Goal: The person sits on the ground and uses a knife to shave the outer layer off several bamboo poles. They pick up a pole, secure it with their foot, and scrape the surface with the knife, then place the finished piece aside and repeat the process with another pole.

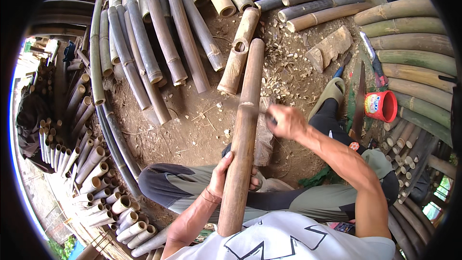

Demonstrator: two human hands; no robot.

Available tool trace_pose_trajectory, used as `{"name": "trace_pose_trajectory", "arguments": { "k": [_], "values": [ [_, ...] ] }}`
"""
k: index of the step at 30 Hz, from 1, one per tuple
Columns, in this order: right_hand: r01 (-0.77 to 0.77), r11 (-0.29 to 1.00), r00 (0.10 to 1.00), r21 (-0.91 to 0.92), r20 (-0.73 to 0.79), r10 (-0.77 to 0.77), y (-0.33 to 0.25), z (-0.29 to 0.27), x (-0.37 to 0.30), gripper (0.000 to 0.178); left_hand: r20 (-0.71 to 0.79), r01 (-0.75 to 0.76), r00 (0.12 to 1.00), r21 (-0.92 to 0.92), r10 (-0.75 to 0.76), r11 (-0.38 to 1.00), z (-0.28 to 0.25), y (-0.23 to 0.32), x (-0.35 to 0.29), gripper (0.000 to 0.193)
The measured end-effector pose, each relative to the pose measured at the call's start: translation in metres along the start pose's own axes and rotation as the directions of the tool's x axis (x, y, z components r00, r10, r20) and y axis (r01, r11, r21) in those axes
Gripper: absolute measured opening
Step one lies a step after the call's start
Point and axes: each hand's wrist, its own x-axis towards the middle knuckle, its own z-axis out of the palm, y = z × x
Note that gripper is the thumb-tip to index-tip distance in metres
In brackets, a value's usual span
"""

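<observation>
A brown bamboo pole (243, 149) slants upward from my lap to the ground ahead, with a node ring about halfway along. My left hand (222, 173) is wrapped round its lower half from the left side. To the right of the node, my right hand (289, 122) is closed on the dark handle of a knife (263, 112). Its blade is smeared by motion across the pole near the node. Partly behind the pole lies a rough wooden block (265, 139). Past the far end is a thick bamboo piece (231, 74) with a round hole cut in it.
Cut bamboo poles (166, 29) lie in rows ahead, with green poles (418, 58) at right. Stacked bamboo ends (125, 207) stand at left. On the right are a red tub (382, 106), a saw (358, 101) and a wood chunk (331, 48). Chips (284, 67) litter the dirt.
</observation>
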Motion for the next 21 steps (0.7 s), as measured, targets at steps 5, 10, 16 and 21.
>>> {"name": "trace_pose_trajectory", "arguments": {
  "k": [5,10,16,21],
  "values": [
    [-0.349,0.934,0.937,-0.084,-0.011,0.349,0.020,0.009,0.010,0.020,0.023,-0.023,1.000,0.058,0.022,0.998,-0.003,0.003,0.002,0.077],
    [0.404,0.915,0.887,-0.021,-0.236,-0.397,-0.020,0.002,0.012,0.022,0.024,-0.013,1.000,0.000,0.013,1.000,-0.010,-0.001,0.000,0.079],
    [0.077,0.996,0.991,0.035,-0.114,-0.073,-0.005,0.012,0.007,0.022,-0.013,-0.022,1.000,-0.026,0.022,0.999,-0.009,0.004,-0.002,0.076],
    [-0.390,0.920,0.918,-0.043,0.053,0.392,0.011,0.010,0.020,0.023,-0.013,-0.022,1.000,-0.067,0.021,0.998,-0.004,0.008,-0.001,0.074]
  ]
}}
